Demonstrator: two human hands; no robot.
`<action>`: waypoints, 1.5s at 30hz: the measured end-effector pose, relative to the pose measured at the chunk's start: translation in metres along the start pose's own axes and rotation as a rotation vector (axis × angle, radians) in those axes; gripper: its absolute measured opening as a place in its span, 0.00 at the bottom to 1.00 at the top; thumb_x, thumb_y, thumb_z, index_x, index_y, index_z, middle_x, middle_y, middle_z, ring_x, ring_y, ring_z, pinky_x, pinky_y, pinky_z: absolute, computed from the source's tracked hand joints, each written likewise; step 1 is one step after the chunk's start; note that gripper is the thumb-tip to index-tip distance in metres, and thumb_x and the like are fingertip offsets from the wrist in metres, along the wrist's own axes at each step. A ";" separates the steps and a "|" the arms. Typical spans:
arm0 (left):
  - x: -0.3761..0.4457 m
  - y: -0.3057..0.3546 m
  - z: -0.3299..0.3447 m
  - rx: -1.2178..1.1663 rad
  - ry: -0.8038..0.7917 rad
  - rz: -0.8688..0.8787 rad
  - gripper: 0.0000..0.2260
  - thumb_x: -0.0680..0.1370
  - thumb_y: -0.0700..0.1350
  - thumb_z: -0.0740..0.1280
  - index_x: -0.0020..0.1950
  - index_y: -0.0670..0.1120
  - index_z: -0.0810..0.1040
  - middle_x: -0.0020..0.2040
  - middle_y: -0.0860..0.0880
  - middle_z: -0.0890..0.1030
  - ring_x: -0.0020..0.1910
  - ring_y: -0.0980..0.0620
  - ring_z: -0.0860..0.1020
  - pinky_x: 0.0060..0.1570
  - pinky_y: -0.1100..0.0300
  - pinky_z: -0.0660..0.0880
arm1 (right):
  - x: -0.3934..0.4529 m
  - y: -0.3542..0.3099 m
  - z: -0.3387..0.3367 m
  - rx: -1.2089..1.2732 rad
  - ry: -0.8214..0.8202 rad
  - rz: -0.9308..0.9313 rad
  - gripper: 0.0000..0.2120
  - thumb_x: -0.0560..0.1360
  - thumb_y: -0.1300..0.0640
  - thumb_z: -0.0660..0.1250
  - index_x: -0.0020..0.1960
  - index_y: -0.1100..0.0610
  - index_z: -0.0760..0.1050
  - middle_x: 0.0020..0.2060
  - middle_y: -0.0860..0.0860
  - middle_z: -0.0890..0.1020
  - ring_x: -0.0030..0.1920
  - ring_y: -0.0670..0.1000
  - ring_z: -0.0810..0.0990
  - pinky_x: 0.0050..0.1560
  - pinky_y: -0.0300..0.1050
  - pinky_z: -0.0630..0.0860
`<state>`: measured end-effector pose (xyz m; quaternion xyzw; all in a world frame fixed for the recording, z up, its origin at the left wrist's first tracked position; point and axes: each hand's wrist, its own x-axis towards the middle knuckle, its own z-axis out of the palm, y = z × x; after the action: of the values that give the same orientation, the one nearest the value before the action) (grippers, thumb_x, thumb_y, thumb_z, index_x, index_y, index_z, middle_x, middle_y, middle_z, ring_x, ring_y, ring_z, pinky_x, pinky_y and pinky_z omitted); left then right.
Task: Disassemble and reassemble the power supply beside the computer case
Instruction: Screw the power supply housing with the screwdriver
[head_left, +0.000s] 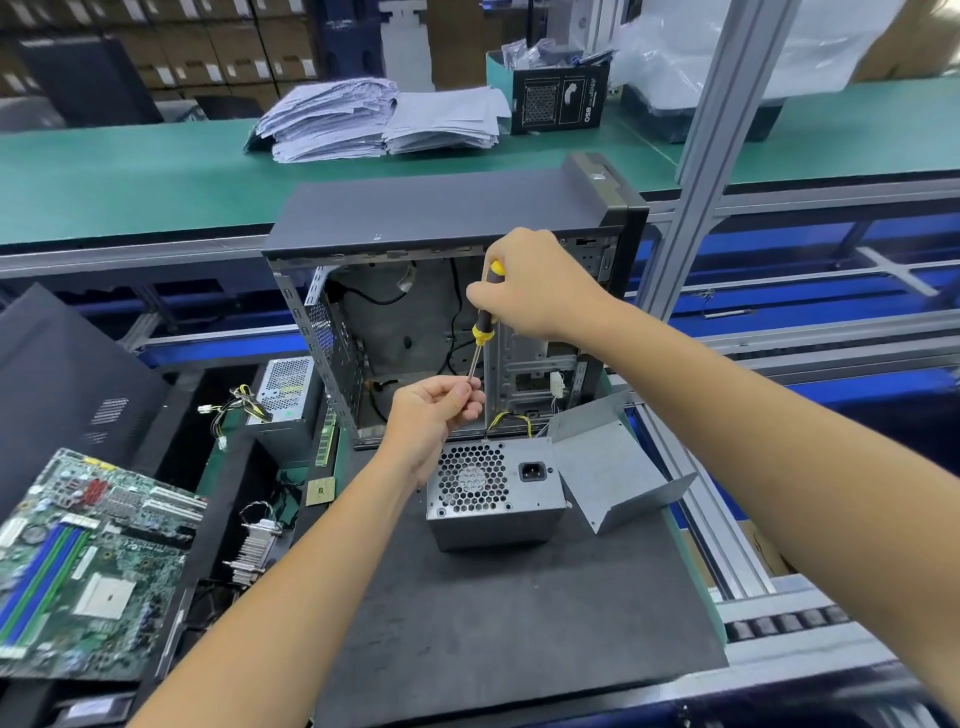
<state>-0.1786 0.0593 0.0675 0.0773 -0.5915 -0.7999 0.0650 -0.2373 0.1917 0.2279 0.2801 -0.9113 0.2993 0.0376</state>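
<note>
A grey power supply with a honeycomb fan grille and a socket stands on the dark mat, just in front of the open black computer case. Its bent metal cover lies beside it on the right. My right hand grips the black and yellow handle of a screwdriver, held upright above the supply. My left hand pinches the lower end of the screwdriver shaft at the tip. Whether a screw sits on the tip is hidden by my fingers.
A green motherboard lies at the left beside a black side panel. A second power supply with loose cables, a heatsink, a RAM stick and a CPU lie left of the case. Stacked papers and a box sit on the far green bench.
</note>
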 end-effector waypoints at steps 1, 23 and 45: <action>-0.001 0.000 0.001 -0.007 0.005 -0.006 0.08 0.78 0.35 0.63 0.45 0.39 0.82 0.36 0.46 0.82 0.32 0.55 0.76 0.39 0.66 0.76 | 0.000 0.000 0.000 -0.002 0.000 -0.003 0.14 0.71 0.58 0.65 0.42 0.72 0.74 0.27 0.55 0.71 0.26 0.52 0.64 0.29 0.41 0.63; 0.006 -0.004 -0.002 0.363 -0.192 -0.026 0.09 0.81 0.46 0.61 0.53 0.54 0.81 0.50 0.54 0.84 0.50 0.58 0.80 0.45 0.65 0.76 | -0.006 0.014 -0.001 -0.042 -0.036 0.034 0.16 0.72 0.57 0.64 0.43 0.73 0.74 0.27 0.62 0.68 0.27 0.52 0.64 0.30 0.46 0.69; 0.026 0.004 -0.002 1.051 -0.555 -0.349 0.13 0.79 0.44 0.62 0.33 0.48 0.71 0.30 0.50 0.65 0.29 0.53 0.59 0.30 0.61 0.58 | -0.025 0.027 0.037 -0.266 -0.233 -0.046 0.12 0.76 0.54 0.63 0.44 0.64 0.75 0.36 0.58 0.79 0.29 0.53 0.71 0.29 0.43 0.68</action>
<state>-0.2041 0.0510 0.0695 -0.0163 -0.8800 -0.3908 -0.2696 -0.2271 0.2006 0.1772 0.3262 -0.9344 0.1406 -0.0249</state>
